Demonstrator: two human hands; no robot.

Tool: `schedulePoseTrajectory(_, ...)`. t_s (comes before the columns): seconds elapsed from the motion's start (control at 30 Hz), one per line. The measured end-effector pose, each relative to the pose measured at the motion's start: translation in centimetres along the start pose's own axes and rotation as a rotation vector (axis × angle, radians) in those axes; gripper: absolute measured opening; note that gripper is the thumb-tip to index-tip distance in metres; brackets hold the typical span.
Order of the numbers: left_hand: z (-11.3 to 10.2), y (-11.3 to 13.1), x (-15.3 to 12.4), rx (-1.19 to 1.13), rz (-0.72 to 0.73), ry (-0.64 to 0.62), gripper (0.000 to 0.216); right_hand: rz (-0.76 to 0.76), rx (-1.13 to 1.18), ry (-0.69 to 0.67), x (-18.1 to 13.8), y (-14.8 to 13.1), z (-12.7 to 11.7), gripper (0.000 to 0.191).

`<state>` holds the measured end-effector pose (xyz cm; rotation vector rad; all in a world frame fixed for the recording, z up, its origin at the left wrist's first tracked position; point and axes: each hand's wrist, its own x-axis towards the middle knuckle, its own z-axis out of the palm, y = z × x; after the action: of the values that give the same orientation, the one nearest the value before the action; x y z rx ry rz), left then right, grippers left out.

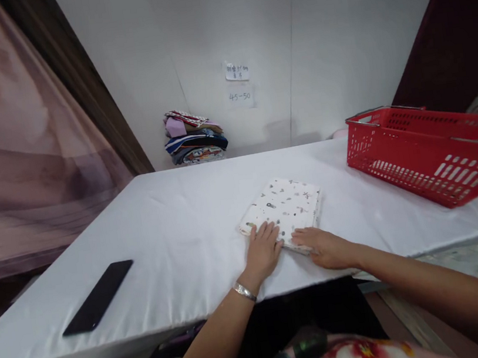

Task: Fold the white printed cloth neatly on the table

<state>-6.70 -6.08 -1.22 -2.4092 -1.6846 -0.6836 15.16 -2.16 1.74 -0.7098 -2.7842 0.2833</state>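
Observation:
A folded white cloth [286,199] with small grey and dark printed motifs lies on the white-covered table [174,223]. My left hand [264,249], with a silver bracelet at the wrist, rests on its near left corner, fingers spread and flat. On the near right side, my right hand [324,247] lies with its fingers stretched over the cloth's edge; its thumb is partly hidden. Both hands touch the cloth, and neither is seen lifting it.
A black phone-like slab [98,297] lies at the table's left. To the right stands a red plastic basket [423,159] with metal handles. Against the back wall is a stack of folded fabrics [195,140], and paper labels [239,84] are stuck on the wall. A pink curtain [15,139] hangs left.

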Motion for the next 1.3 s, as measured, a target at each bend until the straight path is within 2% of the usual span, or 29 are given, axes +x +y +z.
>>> schedulePoseTrajectory(0.1, -0.1, -0.2, 0.0, -0.001, -0.002, -0.004, 0.037, 0.115, 0.108, 0.052, 3.0, 1.3, -1.8, 0.050)
schedulePoseTrajectory(0.2, -0.2, -0.2, 0.0, -0.005, -0.006, 0.002, 0.037, 0.269, 0.034, 0.084, 6.6, 3.9, -2.4, 0.057)
schedulePoseTrajectory(0.3, -0.1, -0.1, -0.1, -0.010, -0.008, 0.007, 0.036, 0.522, -0.122, -0.043, 8.5, 7.4, -1.5, 0.064)
schedulePoseTrajectory(0.4, 0.1, -0.1, -0.2, -0.016, -0.012, 0.003, 0.036, 0.620, -0.212, -0.138, 8.5, 10.2, -0.3, 0.063)
schedulePoseTrajectory(0.5, 0.2, 0.0, -0.2, -0.029, -0.019, -0.006, 0.035, 0.611, -0.222, -0.188, 8.6, 10.9, -0.1, 0.063)
schedulePoseTrajectory(0.6, 0.1, 0.1, -0.2, -0.035, -0.032, -0.014, 0.035, 0.613, -0.192, -0.184, 10.4, 9.8, -0.6, 0.067)
schedulePoseTrajectory(0.73, -0.1, 0.3, -0.1, -0.039, -0.041, -0.024, 0.035, 0.452, -0.163, -0.075, 14.3, 8.1, -0.4, 0.074)
schedulePoseTrajectory(0.83, 0.0, 0.4, -0.2, -0.041, -0.033, -0.022, 0.036, 0.410, -0.128, -0.101, 16.2, 8.2, 1.0, 0.074)
schedulePoseTrajectory(0.93, 0.5, 0.4, -0.5, -0.048, -0.043, 0.006, 0.037, 0.430, -0.110, -0.130, 16.3, 9.0, 2.5, 0.074)
schedulePoseTrajectory(1.07, 1.2, 0.4, -1.0, -0.085, -0.061, 0.015, 0.042, 0.395, -0.095, -0.081, 15.5, 9.4, 3.1, 0.074)
schedulePoseTrajectory(1.3, 1.8, -0.6, -1.7, -0.326, -0.102, -0.146, 0.050, 0.384, -0.071, -0.046, 15.1, 9.2, 3.1, 0.069)
